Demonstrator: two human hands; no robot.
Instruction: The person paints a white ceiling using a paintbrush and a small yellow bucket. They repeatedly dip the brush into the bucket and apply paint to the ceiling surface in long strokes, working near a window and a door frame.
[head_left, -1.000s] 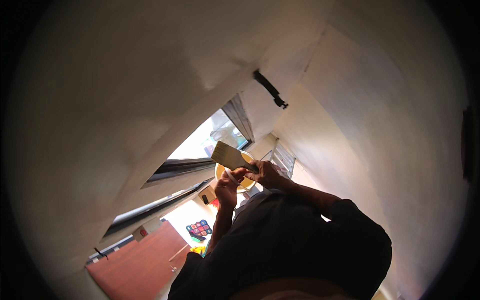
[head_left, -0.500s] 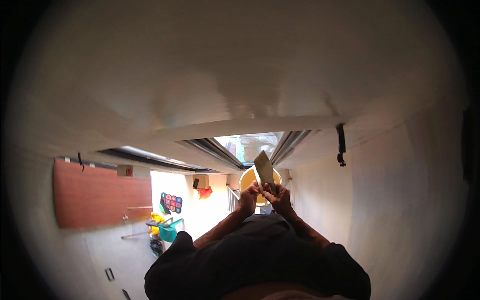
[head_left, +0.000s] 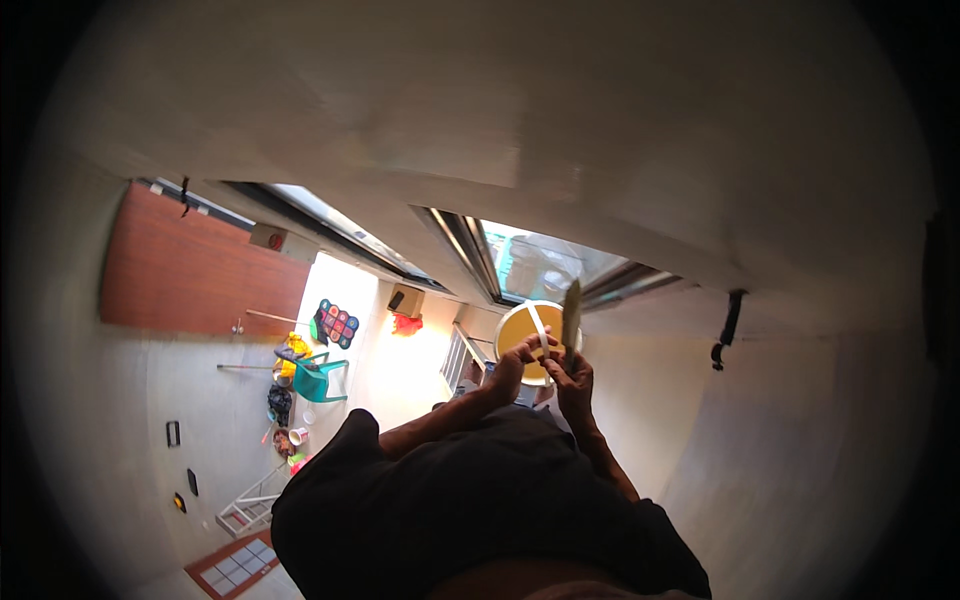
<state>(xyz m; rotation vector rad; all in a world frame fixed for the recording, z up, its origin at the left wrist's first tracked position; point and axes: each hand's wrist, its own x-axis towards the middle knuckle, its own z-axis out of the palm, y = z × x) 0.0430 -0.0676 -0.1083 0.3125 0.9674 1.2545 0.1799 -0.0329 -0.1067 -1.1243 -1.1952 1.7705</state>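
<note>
My right hand (head_left: 575, 388) is closed round a wide paintbrush (head_left: 571, 318), its bristles pointing up and seen nearly edge-on. Beside it, my left hand (head_left: 508, 374) has its fingers curled against a thin white strip (head_left: 537, 322); the strip's exact kind is unclear. Under both hands is a round bucket (head_left: 512, 338) with a pale rim and a yellowish inside. My hands and the strip cover part of it.
A window (head_left: 545, 262) with dark frames is set in the pale wall ahead. A metal ladder (head_left: 462, 352) shows beside the bucket. Far below left are a teal chair (head_left: 320, 380), a reddish-brown door (head_left: 200, 270) and a second ladder (head_left: 245, 515). A black fixture (head_left: 730, 328) juts out at right.
The view has tilted and shifted. The brush has turned from showing its broad face to nearly edge-on and moved apart from the white strip. My left hand has come away from the brush.
</note>
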